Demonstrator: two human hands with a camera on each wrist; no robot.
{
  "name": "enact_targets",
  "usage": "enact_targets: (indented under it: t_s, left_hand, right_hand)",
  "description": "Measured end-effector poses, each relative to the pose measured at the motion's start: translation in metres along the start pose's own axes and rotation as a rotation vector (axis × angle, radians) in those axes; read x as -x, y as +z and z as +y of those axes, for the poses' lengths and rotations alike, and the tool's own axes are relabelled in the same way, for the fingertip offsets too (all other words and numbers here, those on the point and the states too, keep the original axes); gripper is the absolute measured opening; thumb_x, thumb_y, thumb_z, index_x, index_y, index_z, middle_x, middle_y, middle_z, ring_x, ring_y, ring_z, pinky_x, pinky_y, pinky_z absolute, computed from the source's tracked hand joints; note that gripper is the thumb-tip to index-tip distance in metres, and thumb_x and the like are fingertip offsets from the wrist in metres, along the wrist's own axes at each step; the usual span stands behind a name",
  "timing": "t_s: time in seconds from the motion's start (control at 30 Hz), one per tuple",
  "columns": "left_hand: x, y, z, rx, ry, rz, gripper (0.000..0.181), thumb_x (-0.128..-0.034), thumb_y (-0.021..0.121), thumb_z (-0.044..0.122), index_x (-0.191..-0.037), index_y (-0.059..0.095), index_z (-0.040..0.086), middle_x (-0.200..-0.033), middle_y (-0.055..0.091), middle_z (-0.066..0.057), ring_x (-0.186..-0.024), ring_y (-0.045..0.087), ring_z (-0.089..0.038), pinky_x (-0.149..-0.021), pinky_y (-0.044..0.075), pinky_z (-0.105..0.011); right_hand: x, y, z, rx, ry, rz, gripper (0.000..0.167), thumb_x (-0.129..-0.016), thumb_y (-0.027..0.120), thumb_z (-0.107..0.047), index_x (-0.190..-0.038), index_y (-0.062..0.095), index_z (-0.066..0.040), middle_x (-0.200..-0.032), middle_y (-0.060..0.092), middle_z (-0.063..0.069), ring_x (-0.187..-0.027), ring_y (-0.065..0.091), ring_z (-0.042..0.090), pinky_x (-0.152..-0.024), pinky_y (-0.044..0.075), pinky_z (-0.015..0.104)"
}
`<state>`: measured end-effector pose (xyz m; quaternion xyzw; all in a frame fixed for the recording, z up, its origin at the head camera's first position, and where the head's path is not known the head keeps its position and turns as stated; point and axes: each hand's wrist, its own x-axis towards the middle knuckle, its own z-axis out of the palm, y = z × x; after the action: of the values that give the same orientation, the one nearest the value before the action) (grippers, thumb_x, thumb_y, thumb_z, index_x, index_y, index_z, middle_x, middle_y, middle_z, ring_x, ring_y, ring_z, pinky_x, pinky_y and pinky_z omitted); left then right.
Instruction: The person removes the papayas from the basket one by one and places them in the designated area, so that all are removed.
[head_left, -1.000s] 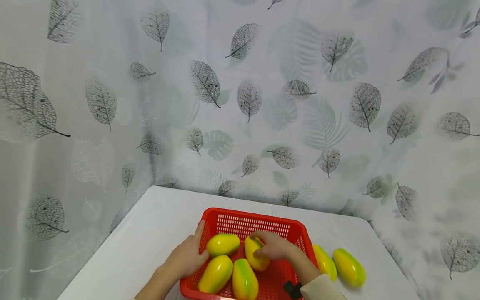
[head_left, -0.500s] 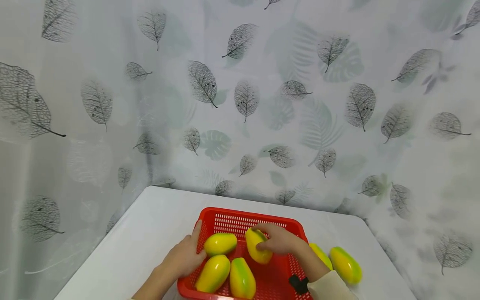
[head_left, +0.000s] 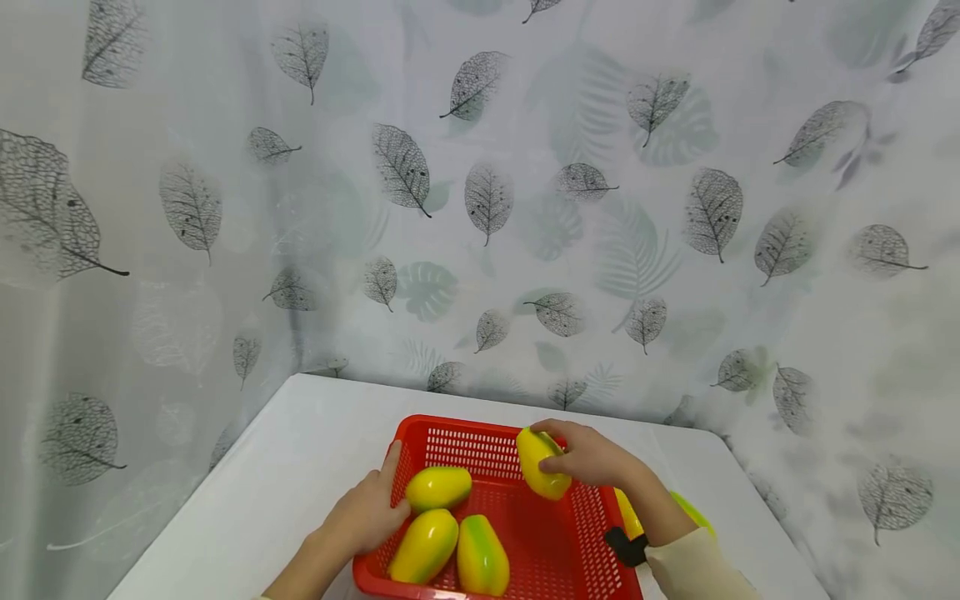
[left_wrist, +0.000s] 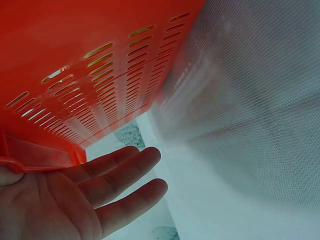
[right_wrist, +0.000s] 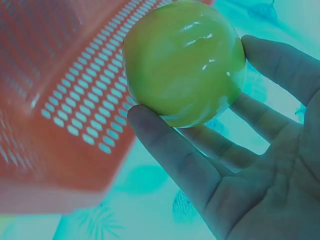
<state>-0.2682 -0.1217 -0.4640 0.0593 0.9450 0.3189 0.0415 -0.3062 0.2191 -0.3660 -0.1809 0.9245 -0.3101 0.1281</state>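
Observation:
A red plastic basket [head_left: 517, 525] stands on the white table. My left hand [head_left: 369, 510] holds its left rim, the thumb over the rim and inside. In the left wrist view, that hand's other fingers [left_wrist: 125, 180] reach out loosely beneath the rim, outside the wall. My right hand [head_left: 588, 454] grips a glossy yellow-green mango [head_left: 538, 462] above the basket's far right corner. The right wrist view shows thumb and fingertips around the mango [right_wrist: 185, 65], beside the slotted wall. More mangoes lie in the basket's left part: one at the back [head_left: 438, 488], two in front [head_left: 423, 547] [head_left: 482, 557].
Outside the basket's right wall, a yellow mango [head_left: 627, 514] and another mango's green edge [head_left: 693, 512] show, partly hidden by my right forearm. The white table [head_left: 322, 433] extends behind and left of the basket. A leaf-print curtain [head_left: 487, 250] hangs behind it.
My right hand has lifted the mango from the basket's floor and moved it up and right, toward the far right corner. My left hand keeps its place on the rim.

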Motion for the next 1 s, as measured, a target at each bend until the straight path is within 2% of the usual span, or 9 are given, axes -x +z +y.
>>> enact_targets:
  t_s: [0.1,0.3,0.47,0.67,1.0]
  left_hand:
    - [0.001,-0.001,0.001,0.003,0.007,0.001,0.092,-0.0884,0.067,0.024,-0.165,0.019,0.008,-0.098,0.061,-0.015,-0.069,0.059,-0.021,-0.058,0.064,-0.042]
    - [0.002,-0.001,0.002,0.003,0.008,0.001,0.093,-0.0876,0.067,0.024,-0.165,0.02,0.008,-0.096,0.06,-0.014,-0.067,0.059,-0.019,-0.055,0.063,-0.039]
    - [0.002,-0.001,0.002,0.011,0.009,0.0,0.093,-0.0875,0.068,0.023,-0.165,0.019,0.008,-0.096,0.06,-0.014,-0.067,0.059,-0.02,-0.053,0.063,-0.039]
    - [0.003,-0.002,0.003,0.014,0.006,0.001,0.093,-0.0869,0.068,0.024,-0.165,0.02,0.007,-0.097,0.061,-0.015,-0.068,0.06,-0.02,-0.054,0.063,-0.04]
    - [0.0,0.001,0.0,0.036,0.018,-0.001,0.093,-0.0865,0.068,0.022,-0.165,0.019,0.006,-0.095,0.06,-0.014,-0.067,0.061,-0.018,-0.052,0.062,-0.039]
  right_hand:
    - [0.004,-0.011,0.001,0.0,0.001,0.017,0.057,-0.091,0.075,-0.019,-0.144,0.057,-0.01,-0.138,0.059,0.021,-0.092,0.064,0.021,-0.075,0.058,0.034]
    - [0.013,-0.03,0.005,0.011,0.011,0.061,0.058,-0.092,0.074,-0.021,-0.146,0.056,-0.01,-0.147,0.051,0.027,-0.107,0.068,0.03,-0.079,0.06,0.039]
    - [0.019,-0.038,0.013,-0.043,0.034,0.058,0.061,-0.092,0.073,-0.021,-0.148,0.053,-0.01,-0.15,0.048,0.028,-0.103,0.069,0.027,-0.075,0.061,0.038]
    - [0.03,-0.044,0.023,-0.088,0.046,0.066,0.065,-0.094,0.072,-0.022,-0.152,0.048,-0.006,-0.151,0.043,0.032,-0.101,0.069,0.026,-0.077,0.063,0.04]
    - [0.046,-0.054,0.041,-0.099,0.08,0.098,0.063,-0.095,0.071,-0.021,-0.151,0.047,-0.004,-0.15,0.043,0.035,-0.097,0.069,0.025,-0.076,0.063,0.04]
